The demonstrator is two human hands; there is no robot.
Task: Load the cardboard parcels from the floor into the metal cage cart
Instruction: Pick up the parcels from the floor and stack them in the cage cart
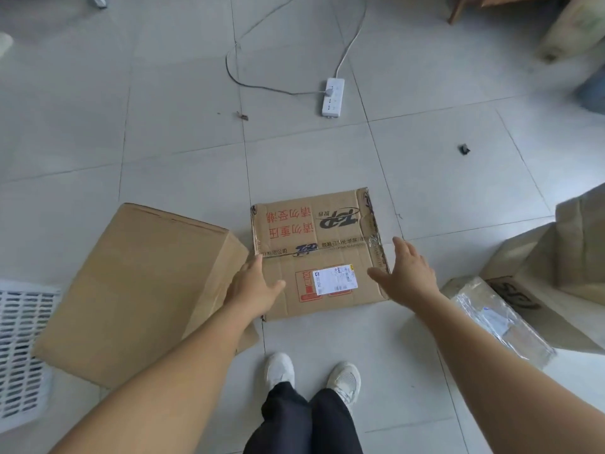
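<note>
Head view, looking down: my left hand [253, 286] and right hand [404, 273], both with fingers extended and holding nothing, flank a flat printed cardboard parcel [319, 253] lying on the tiled floor [163, 142]. My left hand overlaps its left edge. Just to its left lies a plain cardboard box [137, 290]; more parcels [540, 283] sit at right. Beyond lies a white power strip [332, 97].

A flat brown cardboard parcel with red print and a white label [319, 253] lies on the grey tiled floor [183, 132]; the left hand [253, 288] and right hand [407, 273] reach over its side edges, fingers straight, beside a plain brown cardboard box [137, 286]
</note>
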